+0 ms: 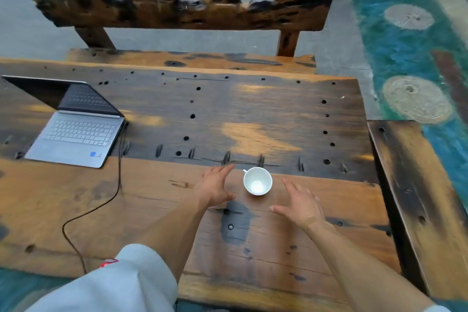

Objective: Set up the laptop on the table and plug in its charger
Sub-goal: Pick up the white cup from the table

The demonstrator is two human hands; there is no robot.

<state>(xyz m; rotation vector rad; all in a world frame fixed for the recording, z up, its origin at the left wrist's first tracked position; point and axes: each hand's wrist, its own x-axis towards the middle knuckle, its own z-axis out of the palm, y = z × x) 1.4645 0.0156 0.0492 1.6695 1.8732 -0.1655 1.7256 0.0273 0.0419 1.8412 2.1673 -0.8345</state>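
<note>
Both spread hands (pixel 255 197) flank round glossy white cup (pixel 257 181).

You have one open laptop (pixel 76 132) on the surface (pixel 253 114), with one black cable (pixel 101 204) running from its right side. One white cup (pixel 257 181) stands in front of you. Two hands show: your left hand (pixel 215 189) and your right hand (pixel 301 204). One wooden bench (pixel 182 11) sits beyond.
</note>
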